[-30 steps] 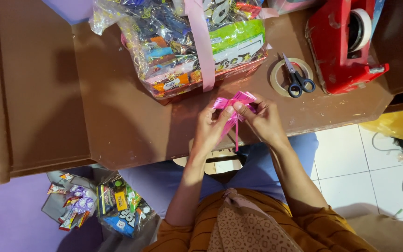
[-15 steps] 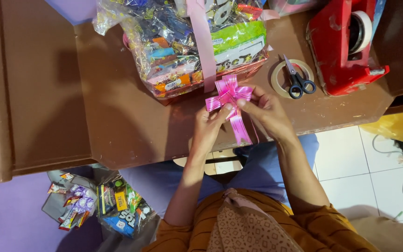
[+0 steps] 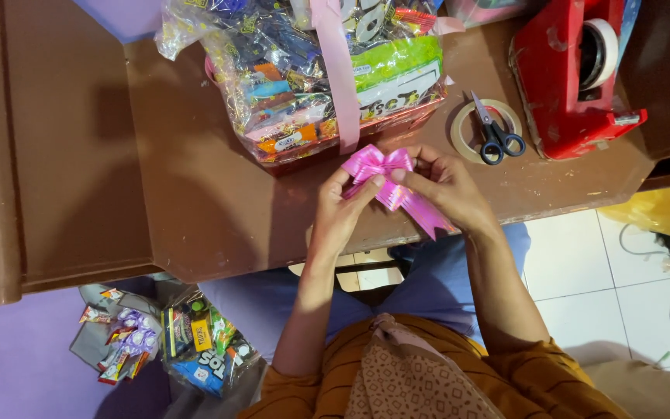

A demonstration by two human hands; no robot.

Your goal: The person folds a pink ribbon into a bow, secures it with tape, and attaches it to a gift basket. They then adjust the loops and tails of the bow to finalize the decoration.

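At the table's near edge, both hands pinch a pink bow (image 3: 385, 174): the left hand (image 3: 343, 209) presses thumb and fingertip on its loops from seven o'clock, the right hand (image 3: 447, 186) grips from three o'clock, fingers curled together. The bow hangs just at six o'clock of the hamper (image 3: 319, 70), near its pink ribbon (image 3: 336, 77). If either pinch loosens, the loops could likely spring flat or the tail slip off the table (image 3: 195, 194). Scissors (image 3: 494, 132) lie on a tape roll (image 3: 463, 132) at two o'clock, apart from both hands.

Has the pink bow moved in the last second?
Yes. The pink bow has gone up toward the wrapped basket, judged against the scissors, held by both hands.
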